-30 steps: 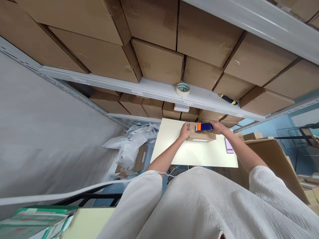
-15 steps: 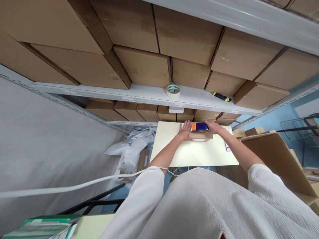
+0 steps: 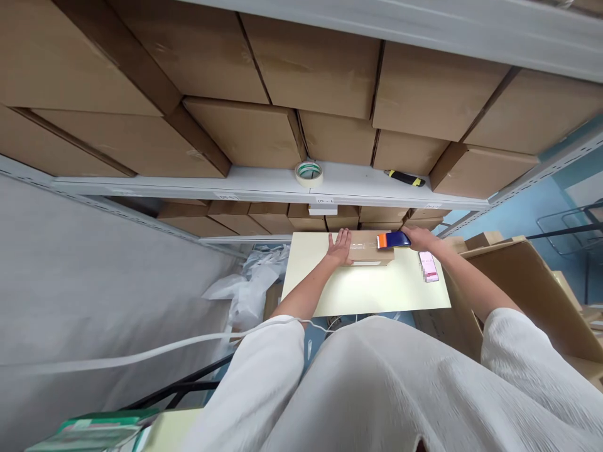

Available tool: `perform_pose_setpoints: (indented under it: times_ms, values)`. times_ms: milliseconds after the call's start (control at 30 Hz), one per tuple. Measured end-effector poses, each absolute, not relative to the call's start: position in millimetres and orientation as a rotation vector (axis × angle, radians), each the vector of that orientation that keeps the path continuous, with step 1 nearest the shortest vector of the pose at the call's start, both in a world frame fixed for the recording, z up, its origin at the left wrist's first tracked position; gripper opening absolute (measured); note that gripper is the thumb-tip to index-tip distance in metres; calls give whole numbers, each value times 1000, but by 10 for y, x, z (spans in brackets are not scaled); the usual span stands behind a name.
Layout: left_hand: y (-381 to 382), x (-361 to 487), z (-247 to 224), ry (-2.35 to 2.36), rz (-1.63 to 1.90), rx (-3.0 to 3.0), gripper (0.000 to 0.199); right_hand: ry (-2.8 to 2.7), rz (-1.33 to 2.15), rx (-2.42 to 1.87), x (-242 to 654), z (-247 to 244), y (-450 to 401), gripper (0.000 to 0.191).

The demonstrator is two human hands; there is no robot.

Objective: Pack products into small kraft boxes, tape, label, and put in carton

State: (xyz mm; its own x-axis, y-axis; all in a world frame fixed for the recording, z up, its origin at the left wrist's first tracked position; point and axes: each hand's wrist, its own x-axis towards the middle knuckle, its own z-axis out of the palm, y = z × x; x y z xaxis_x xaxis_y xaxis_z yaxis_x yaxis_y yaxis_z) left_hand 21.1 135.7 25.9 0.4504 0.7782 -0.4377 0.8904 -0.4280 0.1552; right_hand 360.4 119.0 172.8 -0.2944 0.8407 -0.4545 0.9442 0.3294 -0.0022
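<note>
A small cardboard box [image 3: 366, 246] lies on the pale yellow table [image 3: 362, 292]. My left hand [image 3: 340, 247] presses on its left end, fingers spread. In my right hand [image 3: 419, 238] is a dark blue tape dispenser [image 3: 398, 239] with an orange front, at the box's right end. A shiny strip of clear tape [image 3: 365, 246] runs along the box top toward the dispenser. A white label shows on the near side of the box. To the right of the box lies a phone [image 3: 428, 266] with its screen lit.
Cardboard boxes [image 3: 336, 135] fill the shelves ahead. A tape roll [image 3: 309, 174] and a yellow-black utility knife [image 3: 405, 178] lie on the shelf edge [image 3: 264, 182]. A large open carton [image 3: 532, 295] stands at right. White plastic wrap [image 3: 249, 289] is heaped left; a white cable [image 3: 164, 348] crosses there.
My right hand has moved the tape dispenser rightward along the box, and a taped strip now shows behind it. My left hand stays on the box's left end. The phone is now fully uncovered.
</note>
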Motion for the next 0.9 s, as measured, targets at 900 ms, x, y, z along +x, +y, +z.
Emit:
perform_pose_setpoints:
  times_ms: [900]
  values:
    - [1178,-186,347,1519,-495,2405,143,2306,-523,1672,4637,1013,1024,35]
